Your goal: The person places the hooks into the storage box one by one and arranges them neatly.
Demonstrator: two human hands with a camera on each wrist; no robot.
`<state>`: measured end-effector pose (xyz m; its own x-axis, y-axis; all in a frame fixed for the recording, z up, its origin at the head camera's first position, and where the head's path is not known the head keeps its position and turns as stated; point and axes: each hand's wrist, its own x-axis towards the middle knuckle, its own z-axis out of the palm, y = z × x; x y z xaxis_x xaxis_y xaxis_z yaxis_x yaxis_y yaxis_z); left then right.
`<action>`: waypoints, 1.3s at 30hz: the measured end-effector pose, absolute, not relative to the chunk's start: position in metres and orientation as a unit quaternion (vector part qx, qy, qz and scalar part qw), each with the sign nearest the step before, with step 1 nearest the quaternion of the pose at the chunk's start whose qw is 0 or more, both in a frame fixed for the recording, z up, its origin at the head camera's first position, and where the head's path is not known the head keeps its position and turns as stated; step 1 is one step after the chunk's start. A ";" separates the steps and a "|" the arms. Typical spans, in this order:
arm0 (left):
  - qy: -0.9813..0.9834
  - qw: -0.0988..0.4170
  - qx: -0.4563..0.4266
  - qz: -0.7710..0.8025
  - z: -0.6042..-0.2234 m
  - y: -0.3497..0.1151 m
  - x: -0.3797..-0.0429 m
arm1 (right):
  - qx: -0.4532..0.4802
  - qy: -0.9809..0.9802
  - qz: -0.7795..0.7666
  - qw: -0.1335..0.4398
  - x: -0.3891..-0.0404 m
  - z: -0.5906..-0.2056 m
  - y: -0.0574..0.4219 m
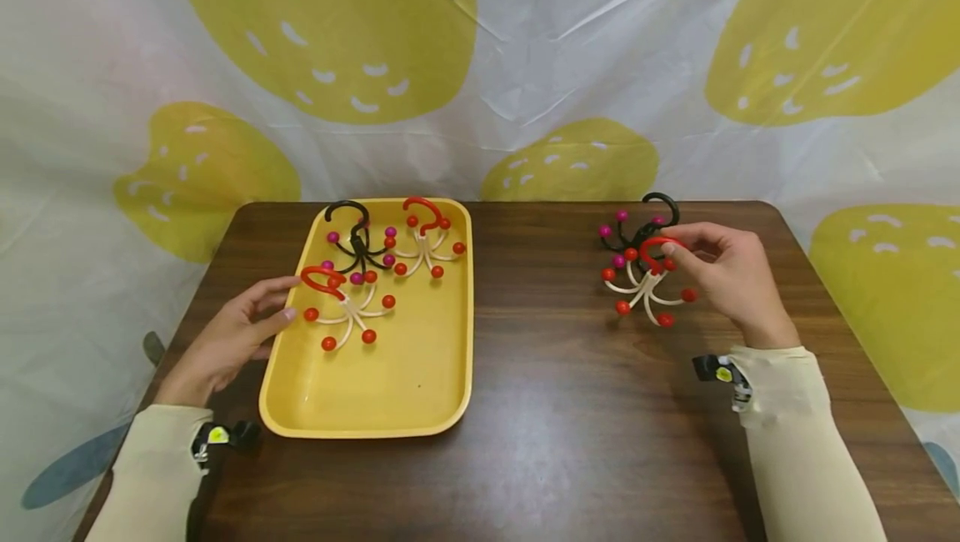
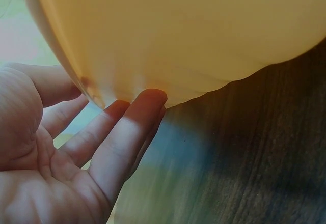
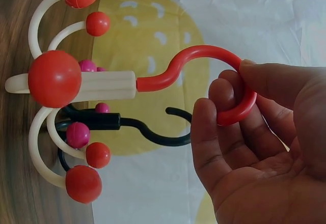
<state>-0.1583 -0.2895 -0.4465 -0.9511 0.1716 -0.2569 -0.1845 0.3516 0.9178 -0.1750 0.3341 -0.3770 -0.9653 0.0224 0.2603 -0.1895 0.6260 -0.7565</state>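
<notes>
Right hand (image 1: 727, 279) pinching hook (image 3: 204, 52), left (image 1: 242, 329) touching tray (image 1: 420, 358)

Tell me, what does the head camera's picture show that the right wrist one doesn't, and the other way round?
Only the head view shows the yellow tray, with one black hooked piece and two white pieces in it, and the left hand at its side.

Only the right wrist view shows the palm side of the right hand, fingers curled about the red hook.

Both share the right hand, the held white piece, another black piece beyond it, the wooden table and the patterned cloth.
</notes>
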 end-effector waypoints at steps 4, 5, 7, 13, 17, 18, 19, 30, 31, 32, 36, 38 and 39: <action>0.808 0.156 -0.005 0.568 -0.447 -0.289 -0.158 | 0.049 -0.891 0.435 0.122 -0.175 -0.377 0.331; 0.809 0.156 -0.006 0.567 -0.447 -0.289 -0.158 | 0.049 -0.891 0.434 0.121 -0.175 -0.376 0.330; 0.809 0.156 -0.008 0.567 -0.446 -0.288 -0.158 | 0.050 -0.892 0.433 0.121 -0.175 -0.375 0.327; 0.810 0.156 -0.009 0.565 -0.445 -0.288 -0.157 | 0.067 -0.888 0.434 0.133 -0.171 -0.368 0.316; 0.811 0.154 -0.009 0.565 -0.445 -0.288 -0.157 | 0.080 -0.888 0.431 0.141 -0.171 -0.364 0.308; 0.810 0.154 -0.010 0.565 -0.445 -0.288 -0.157 | 0.083 -0.888 0.429 0.141 -0.171 -0.363 0.306; 0.810 0.153 -0.010 0.566 -0.445 -0.288 -0.157 | 0.085 -0.888 0.430 0.140 -0.171 -0.362 0.303; 0.805 0.151 -0.007 0.574 -0.446 -0.289 -0.158 | 0.125 -0.864 0.469 0.133 -0.172 -0.353 0.276; 0.805 0.150 -0.006 0.574 -0.446 -0.289 -0.157 | 0.128 -0.862 0.472 0.133 -0.172 -0.352 0.274; 0.804 0.151 -0.006 0.575 -0.446 -0.289 -0.157 | 0.130 -0.859 0.478 0.132 -0.172 -0.351 0.271; 0.804 0.152 -0.004 0.575 -0.446 -0.289 -0.156 | 0.144 -0.849 0.491 0.129 -0.173 -0.349 0.262; 0.805 0.152 -0.003 0.574 -0.446 -0.289 -0.156 | 0.148 -0.848 0.493 0.129 -0.174 -0.348 0.257; 0.805 0.152 -0.003 0.573 -0.446 -0.289 -0.156 | 0.149 -0.847 0.494 0.128 -0.174 -0.347 0.255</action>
